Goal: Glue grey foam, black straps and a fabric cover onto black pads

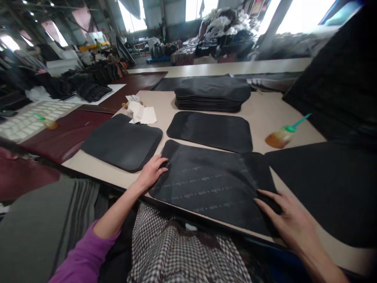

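A black sheet with faint rows of printed lettering (206, 184) lies at the table's front edge. My left hand (152, 169) rests at its left edge, fingers bent and slightly apart. On its right part is my right hand (284, 212), thumb and forefinger spread on the dark surface. Just behind lies a black rounded panel (210, 129), and farther back a stack of similar panels (212, 94). More black panels (123, 141) are piled to the left. At the right a large black piece (326, 184) lies on the table.
A bottle with amber liquid and a green nozzle (279, 137) stands at the right of the beige table (265, 106). White scraps (141, 112) lie at the back left. A second bottle (47, 122) is at far left, beside dark red material (70, 135). Grey sheets (38, 220) hang lower left.
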`<state>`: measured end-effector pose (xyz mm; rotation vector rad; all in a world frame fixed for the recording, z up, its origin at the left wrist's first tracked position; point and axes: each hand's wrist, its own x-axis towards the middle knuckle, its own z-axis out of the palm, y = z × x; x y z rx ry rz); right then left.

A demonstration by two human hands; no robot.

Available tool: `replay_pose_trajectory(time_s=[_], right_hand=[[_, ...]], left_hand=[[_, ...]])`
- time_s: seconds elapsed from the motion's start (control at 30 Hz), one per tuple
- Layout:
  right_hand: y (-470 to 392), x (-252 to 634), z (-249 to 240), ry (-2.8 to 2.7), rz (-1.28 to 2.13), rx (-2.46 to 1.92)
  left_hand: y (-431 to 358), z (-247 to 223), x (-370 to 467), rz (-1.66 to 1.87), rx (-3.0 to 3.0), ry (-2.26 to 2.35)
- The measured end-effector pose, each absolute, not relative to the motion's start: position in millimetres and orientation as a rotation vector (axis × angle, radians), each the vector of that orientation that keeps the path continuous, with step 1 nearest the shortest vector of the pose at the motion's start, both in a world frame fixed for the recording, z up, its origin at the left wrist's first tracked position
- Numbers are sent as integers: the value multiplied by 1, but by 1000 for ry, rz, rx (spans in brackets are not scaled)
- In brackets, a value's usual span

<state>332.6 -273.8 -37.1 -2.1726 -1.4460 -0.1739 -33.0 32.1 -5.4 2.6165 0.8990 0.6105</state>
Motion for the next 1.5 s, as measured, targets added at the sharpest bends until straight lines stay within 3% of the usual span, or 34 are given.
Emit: replay_pose_trajectory(time_s=[0.1, 0.2, 0.47, 0.77, 1.0, 1.27, 1.5], right_hand=[[-269, 327, -27, -1475, -427, -2211], [-267, 330, -34, -1647, -428, -2105], [-270, 345, -62, -1775, -84, -1993], [-276, 334, -33, -1610, -108, -2333], [-218, 340, -8, -1586, -181, -2364], [-199, 342, -28, -1750, -49, -2294], [-182, 408, -31, -1172, -185, -2354]], left_hand=[[20, -2, -30, 642, 2766, 1092], [-5, 3, -17, 626, 2889, 1310], [-33, 4, 52, 297, 2934, 571], [19, -39, 28, 293, 3142, 700], [17, -41, 28, 274, 3204, 719], [17, -40, 28, 262, 3192, 722], [18, -44, 27, 315, 3187, 715]])
